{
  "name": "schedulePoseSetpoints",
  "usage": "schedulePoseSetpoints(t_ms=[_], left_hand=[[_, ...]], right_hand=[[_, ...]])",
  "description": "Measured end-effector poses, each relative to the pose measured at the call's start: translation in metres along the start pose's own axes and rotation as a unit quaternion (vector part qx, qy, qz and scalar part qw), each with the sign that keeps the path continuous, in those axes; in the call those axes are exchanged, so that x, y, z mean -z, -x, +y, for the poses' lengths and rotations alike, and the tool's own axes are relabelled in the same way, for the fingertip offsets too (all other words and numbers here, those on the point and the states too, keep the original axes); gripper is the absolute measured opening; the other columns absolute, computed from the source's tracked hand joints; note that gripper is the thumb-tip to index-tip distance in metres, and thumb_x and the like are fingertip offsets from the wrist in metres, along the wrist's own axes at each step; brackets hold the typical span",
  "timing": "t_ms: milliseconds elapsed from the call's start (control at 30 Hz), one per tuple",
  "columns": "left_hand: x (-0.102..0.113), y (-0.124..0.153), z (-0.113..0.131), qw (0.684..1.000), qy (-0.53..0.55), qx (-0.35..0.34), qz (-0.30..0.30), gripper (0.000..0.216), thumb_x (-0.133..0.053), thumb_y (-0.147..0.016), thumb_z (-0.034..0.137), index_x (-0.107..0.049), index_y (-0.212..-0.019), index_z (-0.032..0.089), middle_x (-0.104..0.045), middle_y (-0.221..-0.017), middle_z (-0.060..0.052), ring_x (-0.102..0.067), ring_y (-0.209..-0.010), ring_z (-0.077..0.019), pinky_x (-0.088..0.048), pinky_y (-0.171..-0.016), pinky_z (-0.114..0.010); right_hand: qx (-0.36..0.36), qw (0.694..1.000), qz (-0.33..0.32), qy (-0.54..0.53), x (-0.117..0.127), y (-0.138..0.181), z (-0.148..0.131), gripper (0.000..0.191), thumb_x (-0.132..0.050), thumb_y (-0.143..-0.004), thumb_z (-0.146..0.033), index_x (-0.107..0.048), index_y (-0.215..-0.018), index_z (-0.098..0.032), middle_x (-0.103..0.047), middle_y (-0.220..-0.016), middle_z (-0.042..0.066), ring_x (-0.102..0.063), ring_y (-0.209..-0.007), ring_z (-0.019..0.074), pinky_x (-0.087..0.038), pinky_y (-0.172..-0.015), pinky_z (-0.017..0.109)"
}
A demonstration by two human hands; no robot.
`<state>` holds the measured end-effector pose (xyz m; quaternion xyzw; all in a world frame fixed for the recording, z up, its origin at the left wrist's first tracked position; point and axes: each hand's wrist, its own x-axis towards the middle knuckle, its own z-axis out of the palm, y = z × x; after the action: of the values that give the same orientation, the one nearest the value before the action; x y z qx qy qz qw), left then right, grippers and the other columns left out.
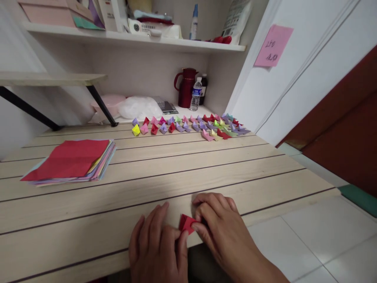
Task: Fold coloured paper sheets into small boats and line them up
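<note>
A small, crisply creased piece of red folded paper [184, 223] sits near the front edge of the pale wood-grained table [153, 169], pinched between thumb and forefinger of both the left hand [160, 245] and the right hand [220, 226], 1 at each side. Beyond them, open planks scored by dark straight lines leave room to move, reaching back to rows of pointed paper shapes [186, 127] and left to a loose-edged stack of square sheets [70, 159]; at right, the table's edge drops to smooth floor tiles [294, 236].
</note>
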<state>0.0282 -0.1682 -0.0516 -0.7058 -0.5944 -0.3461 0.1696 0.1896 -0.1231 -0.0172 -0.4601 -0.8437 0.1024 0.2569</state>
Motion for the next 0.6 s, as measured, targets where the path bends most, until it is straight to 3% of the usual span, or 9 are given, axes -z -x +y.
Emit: schedulePoseSetpoints(t_ms=[267,467,600], left_hand=[[-0.003,0.000,0.003,0.999,-0.001,0.031,-0.012,0.009,-0.051,-0.086,0.019,-0.051,-0.079,0.025,-0.064,-0.125,-0.012,-0.056,-0.112,-0.0291,-0.036,-0.100,-0.055],[-0.004,-0.002,0.003,0.999,-0.008,0.031,-0.013,0.006,-0.054,-0.086,0.020,-0.051,-0.081,0.023,-0.063,-0.124,-0.015,-0.059,-0.110,-0.0296,-0.038,-0.098,-0.055],[-0.005,-0.001,0.001,0.999,-0.014,0.035,0.009,0.010,-0.055,-0.087,0.020,-0.057,-0.096,0.018,-0.065,-0.122,-0.017,-0.062,-0.108,-0.0277,-0.040,-0.099,-0.052]], right_hand=[[-0.018,1.000,-0.006,0.015,0.000,-0.006,-0.002,0.018,-0.062,-0.091,-0.032,-0.056,-0.078,-0.022,-0.062,-0.090,0.003,-0.051,-0.081,0.0249,-0.034,-0.071,0.039],[-0.027,0.998,0.001,0.050,-0.001,-0.011,-0.002,0.024,-0.068,-0.086,-0.037,-0.056,-0.071,-0.023,-0.060,-0.085,0.004,-0.050,-0.079,0.0260,-0.035,-0.069,0.039],[-0.036,0.998,-0.014,0.049,0.000,-0.014,-0.003,0.022,-0.072,-0.082,-0.034,-0.058,-0.070,-0.023,-0.059,-0.084,0.004,-0.051,-0.080,0.0255,-0.037,-0.069,0.039]])
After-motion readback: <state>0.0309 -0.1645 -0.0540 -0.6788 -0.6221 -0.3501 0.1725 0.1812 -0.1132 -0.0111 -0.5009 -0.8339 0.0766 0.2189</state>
